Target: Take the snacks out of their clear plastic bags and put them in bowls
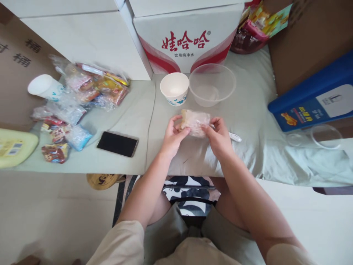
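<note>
Both my hands hold a small clear plastic packet (196, 122) with a pale food item inside, just above the cloth-covered table (248, 110). My left hand (173, 134) pinches the packet's left end with closed fingers. My right hand (217, 134) grips its right end, fingers also closed. Just beyond the packet stand a white paper cup (174, 88) and a clear plastic bowl (212, 84), both upright. A small white utensil (235, 137) lies on the cloth beside my right hand.
A black phone (117, 144) lies face up to the left. Farther left are a pile of snack packets (79, 99), another paper cup (44, 87) and a yellow container (15, 147). A red-and-white carton (190, 36) stands behind; a blue box (314, 99) and clear lid (327, 136) sit right.
</note>
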Available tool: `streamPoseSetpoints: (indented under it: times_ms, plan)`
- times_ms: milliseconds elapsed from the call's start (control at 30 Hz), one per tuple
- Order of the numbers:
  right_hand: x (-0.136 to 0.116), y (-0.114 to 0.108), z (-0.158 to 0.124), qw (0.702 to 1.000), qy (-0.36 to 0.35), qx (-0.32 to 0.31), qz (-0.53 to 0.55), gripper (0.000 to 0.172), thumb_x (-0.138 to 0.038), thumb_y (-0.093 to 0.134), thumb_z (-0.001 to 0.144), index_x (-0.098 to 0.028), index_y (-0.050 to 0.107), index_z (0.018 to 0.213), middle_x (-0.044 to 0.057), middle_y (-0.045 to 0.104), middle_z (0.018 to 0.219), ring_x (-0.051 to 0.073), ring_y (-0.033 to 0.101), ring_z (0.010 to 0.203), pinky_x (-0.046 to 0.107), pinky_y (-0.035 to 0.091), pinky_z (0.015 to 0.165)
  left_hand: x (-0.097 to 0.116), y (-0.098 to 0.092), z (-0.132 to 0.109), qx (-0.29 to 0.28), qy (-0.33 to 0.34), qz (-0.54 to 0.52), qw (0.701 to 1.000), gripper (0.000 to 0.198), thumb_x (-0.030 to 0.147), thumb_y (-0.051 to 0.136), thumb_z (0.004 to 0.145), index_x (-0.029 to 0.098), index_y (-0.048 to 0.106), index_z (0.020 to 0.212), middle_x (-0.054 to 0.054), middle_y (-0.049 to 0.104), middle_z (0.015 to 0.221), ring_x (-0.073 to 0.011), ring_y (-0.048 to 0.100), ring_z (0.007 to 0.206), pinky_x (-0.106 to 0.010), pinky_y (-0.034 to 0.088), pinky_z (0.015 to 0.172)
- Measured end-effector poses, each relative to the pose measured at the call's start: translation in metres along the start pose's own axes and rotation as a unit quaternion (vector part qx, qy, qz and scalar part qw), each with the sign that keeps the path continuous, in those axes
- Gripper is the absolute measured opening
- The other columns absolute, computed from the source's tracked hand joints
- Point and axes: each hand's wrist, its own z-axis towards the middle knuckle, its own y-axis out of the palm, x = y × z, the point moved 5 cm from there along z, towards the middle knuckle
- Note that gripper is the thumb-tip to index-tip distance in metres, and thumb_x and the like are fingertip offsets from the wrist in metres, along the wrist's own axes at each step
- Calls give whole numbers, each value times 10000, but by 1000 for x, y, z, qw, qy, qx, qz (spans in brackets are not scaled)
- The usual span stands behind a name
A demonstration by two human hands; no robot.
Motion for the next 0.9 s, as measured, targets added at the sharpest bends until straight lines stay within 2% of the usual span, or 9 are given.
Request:
streamPoseSetpoints:
  times_ms: [133,233,367,433,500,600,667,833,900]
  plan:
    - [6,-2,2,1000,18,-1,-2,539,-414,765,702,-277,444,1112,-6,626,1000,152,638,783,302,541,704,1,10,1,2,-2,-54,999,722,498,856,697,307,473,1278,-10,720,1022,-175,717,929,-300,565,833]
    - [4,-2,3,999,-8,-20,-44,412,-417,735,734,-253,489,1021,-16,633,940,145,626,785,305,536,744,-3,20,-1,-32,-14,-60,998,881,438,908,641,353,411,1364,-36,718,1150,-215,714,1037,-338,579,874]
    - [-11,-13,2,981,-77,-37,-173,286,-455,608,848,-231,570,1024,38,668,953,198,642,862,365,536,801,-5,8,5,14,20,-19,1000,929,460,907,638,357,384,1399,-69,712,1194,-250,709,1084,-377,588,899]
    - [-21,-31,2,939,-138,31,-312,257,-393,566,875,-211,611,1051,96,672,1022,254,635,970,432,517,886,-4,-6,11,60,55,15,997,945,476,893,659,367,349,1424,-75,703,1207,-246,709,1088,-383,588,908]
    - [-25,-47,2,868,-170,79,-460,272,-317,582,848,-187,651,1077,154,664,1099,321,601,1074,500,477,953,-2,-20,16,100,87,56,990,969,485,868,698,377,282,1461,-71,707,1163,-226,723,1036,-384,592,897]
    - [-20,-62,5,801,-162,69,-572,265,-285,601,822,-173,705,1038,188,671,1119,371,581,1089,529,467,932,1,-32,18,127,123,112,978,974,481,809,779,382,167,1505,-60,702,1098,-194,739,931,-374,603,856]
    - [-20,-64,4,805,-174,58,-564,244,-300,570,855,-176,721,1001,176,696,1066,348,605,1030,486,483,885,3,-33,18,124,146,147,970,920,462,782,816,369,172,1499,-60,693,1095,-174,737,889,-348,606,830]
    - [-26,-37,-9,898,-182,-12,-400,323,-402,472,953,-206,711,1045,51,701,773,189,624,677,304,482,655,3,-18,11,64,186,236,952,685,417,745,842,313,348,1390,-91,650,1216,-163,713,941,-267,606,755]
    - [-25,-23,-13,914,-166,-36,-367,321,-422,495,942,-213,706,1065,24,687,720,160,604,607,277,464,614,0,-11,7,41,190,252,948,627,403,725,849,303,378,1362,-101,631,1255,-167,705,973,-256,607,743]
